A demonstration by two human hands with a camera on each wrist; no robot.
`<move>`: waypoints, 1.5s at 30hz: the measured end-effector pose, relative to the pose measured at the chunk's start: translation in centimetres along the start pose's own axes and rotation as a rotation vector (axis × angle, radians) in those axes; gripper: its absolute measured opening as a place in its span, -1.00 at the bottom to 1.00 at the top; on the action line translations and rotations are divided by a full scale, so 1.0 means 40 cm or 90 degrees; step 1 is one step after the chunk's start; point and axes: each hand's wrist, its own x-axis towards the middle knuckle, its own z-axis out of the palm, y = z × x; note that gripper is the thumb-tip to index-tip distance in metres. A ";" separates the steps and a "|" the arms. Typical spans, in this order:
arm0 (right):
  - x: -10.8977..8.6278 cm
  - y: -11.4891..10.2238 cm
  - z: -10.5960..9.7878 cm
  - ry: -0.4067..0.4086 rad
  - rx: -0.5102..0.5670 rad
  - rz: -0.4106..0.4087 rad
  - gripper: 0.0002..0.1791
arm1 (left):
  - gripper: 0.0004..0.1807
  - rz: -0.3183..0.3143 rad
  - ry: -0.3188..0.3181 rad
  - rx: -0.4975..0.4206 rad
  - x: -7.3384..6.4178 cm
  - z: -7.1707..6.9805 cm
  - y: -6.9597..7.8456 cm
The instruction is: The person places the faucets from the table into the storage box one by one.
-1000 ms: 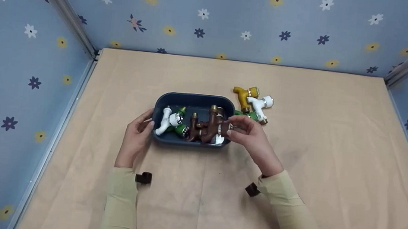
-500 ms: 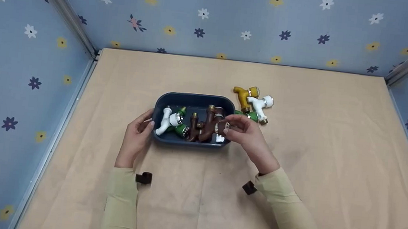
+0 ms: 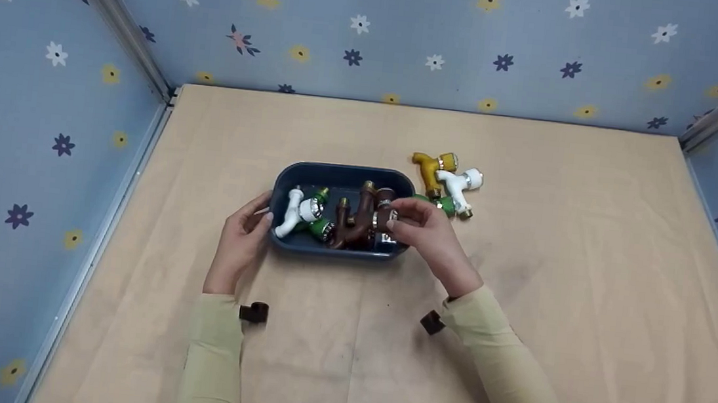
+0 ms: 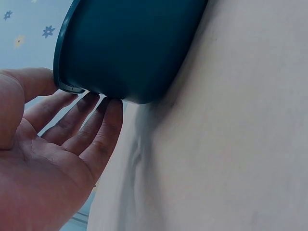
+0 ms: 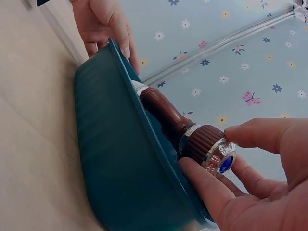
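Note:
A dark blue plastic bin (image 3: 345, 177) holds several water taps. My left hand (image 3: 240, 239) rests against its left end, fingertips (image 4: 113, 108) on the outer wall and thumb at the rim. With thumb and fingers, my right hand (image 3: 425, 234) pinches the ridged knob of a brown tap (image 3: 366, 205) at the bin's right end. This tap leans over another brown tap (image 3: 342, 216); its knob has a chrome band and a blue end in the right wrist view. On the left inside the bin, a white tap (image 3: 292, 213) lies over green taps (image 3: 319, 228).
Beyond the bin's right end, a yellow tap (image 3: 429, 171), a white tap (image 3: 458, 188) and a partly hidden green tap (image 3: 445, 204) lie on the beige table cover (image 3: 564, 261). Flower-patterned blue walls (image 3: 401, 34) enclose the back and sides.
My right hand has moved a little left and inward with the brown tap, whose body has shifted left too. The left hand and bin have stayed in place.

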 end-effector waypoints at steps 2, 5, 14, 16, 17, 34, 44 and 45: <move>0.006 0.002 0.005 -0.002 0.000 -0.006 -0.65 | -0.52 0.004 0.001 0.000 0.001 0.000 -0.001; 0.015 0.008 0.012 -0.011 0.004 -0.013 -0.64 | -0.52 0.011 -0.001 -0.005 0.002 0.002 -0.003; 0.029 0.015 0.035 -0.018 -0.018 -0.004 -0.65 | -0.51 0.019 -0.004 -0.005 0.002 0.000 -0.007; 0.033 0.016 0.042 -0.017 -0.028 -0.007 -0.65 | -0.51 0.020 -0.003 -0.004 0.002 0.000 -0.008; 0.035 0.016 0.046 -0.017 -0.034 -0.008 -0.65 | -0.51 0.020 -0.002 -0.004 0.001 0.000 -0.008; 0.047 0.019 0.067 -0.019 -0.124 -0.023 -0.68 | -0.51 0.006 -0.001 -0.002 0.000 0.000 -0.002; 0.051 0.018 0.079 -0.021 -0.141 -0.014 -0.68 | -0.51 0.012 0.000 -0.015 0.005 0.000 -0.007; 0.052 0.018 0.079 -0.023 -0.143 -0.015 -0.68 | -0.51 0.012 -0.001 -0.015 0.006 0.000 -0.007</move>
